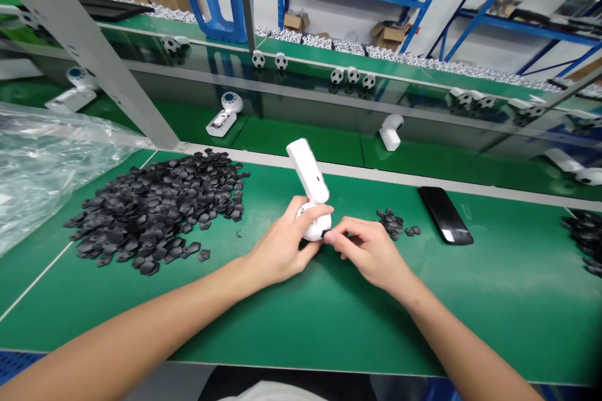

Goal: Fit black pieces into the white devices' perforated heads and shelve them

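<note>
My left hand (279, 244) grips a white device (308, 170), its long flat handle tilted up and away from me. The device's white ball head (314, 225) sits low in that palm, partly hidden by my fingers. My right hand (369, 250) comes in from the right, its fingertips pinching a small black patch (324, 235) against the ball. A large heap of black pentagonal patches (155, 213) lies left of my hands on the green bench mat (329, 326). A small cluster of the same patches (390, 223) lies just beyond my right hand.
A black smartphone (445, 215) lies face up on the mat, right of the small cluster. More black patches (583, 241) lie at the right edge. Crumpled clear plastic (47, 169) covers the left side. Several white devices stand on a shelf (305, 144) behind, beside a grey post (84, 50).
</note>
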Action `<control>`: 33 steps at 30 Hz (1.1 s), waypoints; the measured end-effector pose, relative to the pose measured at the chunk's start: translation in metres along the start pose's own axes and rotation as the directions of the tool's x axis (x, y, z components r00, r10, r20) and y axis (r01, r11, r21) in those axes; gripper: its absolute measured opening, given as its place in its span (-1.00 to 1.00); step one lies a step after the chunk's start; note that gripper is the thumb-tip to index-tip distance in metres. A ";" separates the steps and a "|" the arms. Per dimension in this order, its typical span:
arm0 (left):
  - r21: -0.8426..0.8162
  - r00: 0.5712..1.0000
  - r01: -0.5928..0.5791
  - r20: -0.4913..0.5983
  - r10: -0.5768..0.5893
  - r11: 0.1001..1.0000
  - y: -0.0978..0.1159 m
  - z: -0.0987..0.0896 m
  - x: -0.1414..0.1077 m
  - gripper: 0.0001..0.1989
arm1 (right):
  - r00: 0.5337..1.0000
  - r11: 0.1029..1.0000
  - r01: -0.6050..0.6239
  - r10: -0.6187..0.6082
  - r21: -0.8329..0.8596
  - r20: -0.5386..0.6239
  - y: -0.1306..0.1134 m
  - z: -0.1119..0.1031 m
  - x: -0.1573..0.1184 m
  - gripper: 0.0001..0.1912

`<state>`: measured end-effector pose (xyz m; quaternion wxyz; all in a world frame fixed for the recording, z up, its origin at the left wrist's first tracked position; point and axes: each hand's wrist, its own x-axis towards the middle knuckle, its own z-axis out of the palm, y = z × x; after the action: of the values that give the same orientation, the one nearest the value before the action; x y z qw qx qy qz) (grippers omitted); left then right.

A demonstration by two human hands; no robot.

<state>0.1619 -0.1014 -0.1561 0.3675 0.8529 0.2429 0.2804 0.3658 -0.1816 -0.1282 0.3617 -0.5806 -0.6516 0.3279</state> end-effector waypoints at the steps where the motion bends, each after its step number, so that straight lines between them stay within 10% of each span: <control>1: -0.005 1.000 -0.018 0.002 0.018 1.000 0.001 -0.001 0.000 -0.44 | 1.000 1.000 -0.005 0.005 0.003 -0.011 -0.001 0.001 -0.001 -0.70; 26: 0.064 0.986 -0.138 -0.084 0.143 0.988 0.012 -0.002 -0.007 -0.62 | 0.991 0.979 -0.097 0.113 0.181 -0.077 -0.008 0.017 -0.006 -0.74; 33: -0.203 1.000 -0.009 -0.010 0.007 0.979 0.016 0.008 -0.005 -0.66 | 0.994 0.998 -0.053 0.050 0.030 0.092 0.002 -0.034 0.000 -0.65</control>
<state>0.1664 -0.1180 -0.1500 0.4503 0.8107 0.2112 0.3089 0.3957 -0.1810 -0.1128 0.3323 -0.5758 -0.6468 0.3739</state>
